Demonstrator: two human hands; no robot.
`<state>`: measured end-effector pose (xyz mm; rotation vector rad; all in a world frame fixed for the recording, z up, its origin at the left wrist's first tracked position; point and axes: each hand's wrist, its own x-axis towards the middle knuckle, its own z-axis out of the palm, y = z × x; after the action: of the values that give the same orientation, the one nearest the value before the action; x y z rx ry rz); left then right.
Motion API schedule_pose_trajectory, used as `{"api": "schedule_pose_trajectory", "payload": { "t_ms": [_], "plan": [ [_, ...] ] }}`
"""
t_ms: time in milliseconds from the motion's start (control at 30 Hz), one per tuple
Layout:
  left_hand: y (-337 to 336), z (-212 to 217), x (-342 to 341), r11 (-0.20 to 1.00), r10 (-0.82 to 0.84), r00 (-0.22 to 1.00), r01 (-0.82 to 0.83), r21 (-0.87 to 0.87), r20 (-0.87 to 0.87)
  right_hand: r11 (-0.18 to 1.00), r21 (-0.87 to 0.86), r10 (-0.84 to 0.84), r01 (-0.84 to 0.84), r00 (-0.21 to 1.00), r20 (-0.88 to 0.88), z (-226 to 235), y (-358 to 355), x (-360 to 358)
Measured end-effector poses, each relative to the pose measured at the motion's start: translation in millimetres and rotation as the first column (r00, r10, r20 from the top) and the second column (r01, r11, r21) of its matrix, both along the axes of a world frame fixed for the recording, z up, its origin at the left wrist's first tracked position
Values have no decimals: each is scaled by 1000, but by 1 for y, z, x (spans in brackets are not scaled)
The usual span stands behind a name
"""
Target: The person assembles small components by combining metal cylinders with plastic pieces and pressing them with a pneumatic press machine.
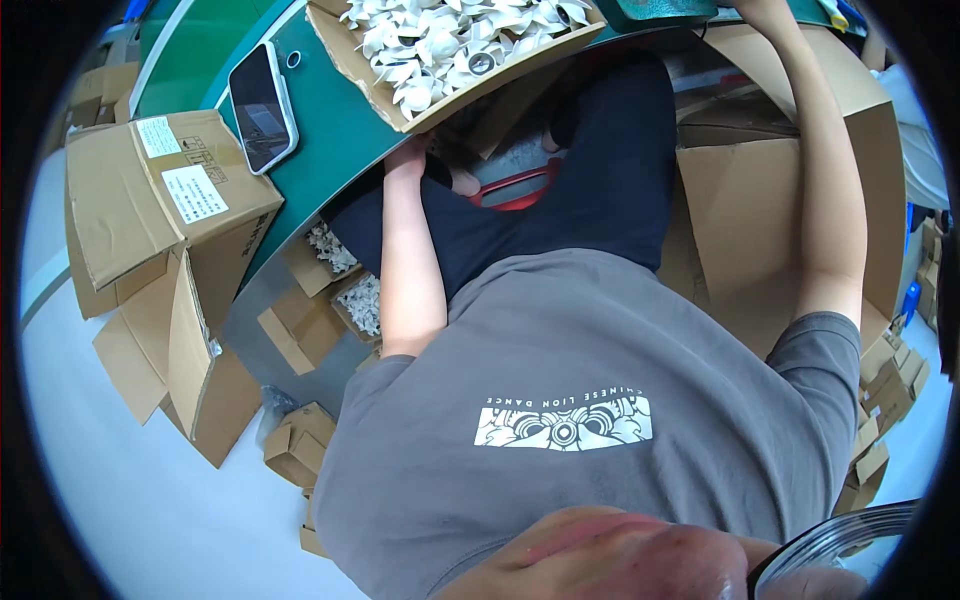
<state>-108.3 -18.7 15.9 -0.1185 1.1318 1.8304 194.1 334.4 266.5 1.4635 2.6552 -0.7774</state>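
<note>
My left hand (408,157) is at the table's front edge, just below a shallow cardboard box of white plastic pieces. The edge hides its fingers, so I cannot tell whether it holds anything. The box (385,105) is heaped with small white, blade-shaped parts (430,50), a few showing dark round centres. My right hand (762,10) is stretched forward at the top rim of the picture, close to a dark green machine base (655,12). Its fingers are cut off by the frame, and what they touch is out of sight.
A phone (262,108) lies on the green table (325,120) left of the parts box. An open carton (140,220) stands at the left, a large one (745,220) at my right. Smaller boxes of white parts (360,303) sit below the table. A red bar (515,185) shows between my legs.
</note>
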Motion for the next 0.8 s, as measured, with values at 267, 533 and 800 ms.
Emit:
{"api": "schedule_pose_trajectory", "payload": {
  "t_ms": [267,533,800],
  "plan": [
    [-13,-47,0,938,-280,949,238,-254,-146,998,39,-59,57,998,32,-14,22,7],
    [4,-37,23,884,-305,946,237,-404,-112,980,163,-130,112,986,104,-33,46,31],
    [7,-46,25,906,-315,929,233,-352,-195,783,592,-28,190,962,-273,-21,43,55]
  ]
}}
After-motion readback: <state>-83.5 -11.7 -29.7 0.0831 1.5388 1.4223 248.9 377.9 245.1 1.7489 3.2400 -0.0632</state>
